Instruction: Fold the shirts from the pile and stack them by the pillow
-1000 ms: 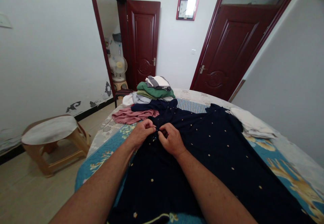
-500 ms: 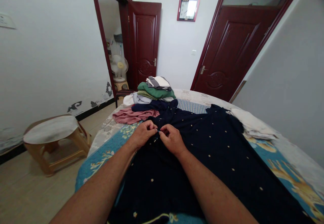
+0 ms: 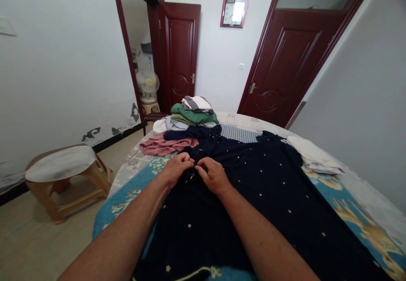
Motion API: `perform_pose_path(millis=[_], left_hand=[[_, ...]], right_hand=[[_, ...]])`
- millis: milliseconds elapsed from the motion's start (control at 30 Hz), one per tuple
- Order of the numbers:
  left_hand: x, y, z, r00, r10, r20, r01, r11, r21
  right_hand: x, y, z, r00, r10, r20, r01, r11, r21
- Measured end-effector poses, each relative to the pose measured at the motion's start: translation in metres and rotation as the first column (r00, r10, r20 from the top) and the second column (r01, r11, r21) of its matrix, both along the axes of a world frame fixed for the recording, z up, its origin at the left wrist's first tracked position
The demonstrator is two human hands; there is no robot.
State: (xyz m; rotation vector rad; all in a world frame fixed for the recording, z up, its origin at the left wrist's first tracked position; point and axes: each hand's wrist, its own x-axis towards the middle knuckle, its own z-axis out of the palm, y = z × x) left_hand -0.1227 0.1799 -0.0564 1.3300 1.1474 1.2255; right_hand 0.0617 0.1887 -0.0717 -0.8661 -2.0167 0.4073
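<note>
Navy garment (image 3: 269, 188), pinched by the left hand (image 3: 176, 169) and the right hand (image 3: 214, 175) (the exact fold is too small to make out), spreads toward four o'clock on the table (image 3: 237, 119) and calls for a close grip with slack cloth around it.

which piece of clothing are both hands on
The spread navy garment with scattered pale motifs, pinched by the left hand and right hand; the pink garment and clothes pile lie untouched.
</note>
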Motion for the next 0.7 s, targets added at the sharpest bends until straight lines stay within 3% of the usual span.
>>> perform_pose_path(millis=[133, 267, 467, 700], left_hand=[[-0.0008, 0.0012, -0.0028, 0.991, 0.005, 0.137, 0.006, 0.997, -0.079], [-0.0027, 0.0004, -0.0007, 0.984, 0.036, 0.177, -0.013, 0.991, -0.130], [-0.0033, -0.0029, 0.0033, 0.990, 0.015, 0.142, 0.003, 0.992, -0.127], [-0.0008, -0.0027, 0.0004, 0.997, -0.023, 0.070, 0.033, 0.991, -0.133]], right_hand=[[-0.0017, 0.0013, -0.0002, 0.996, -0.002, 0.091, -0.010, 0.990, 0.139], [-0.0035, 0.0014, 0.0030, 0.987, 0.009, 0.160, -0.042, 0.977, 0.207], [-0.0035, -0.0007, 0.0078, 0.977, 0.050, 0.205, -0.092, 0.975, 0.203], [-0.0057, -0.0007, 0.0009, 0.975, 0.024, 0.221, -0.054, 0.990, 0.129]])
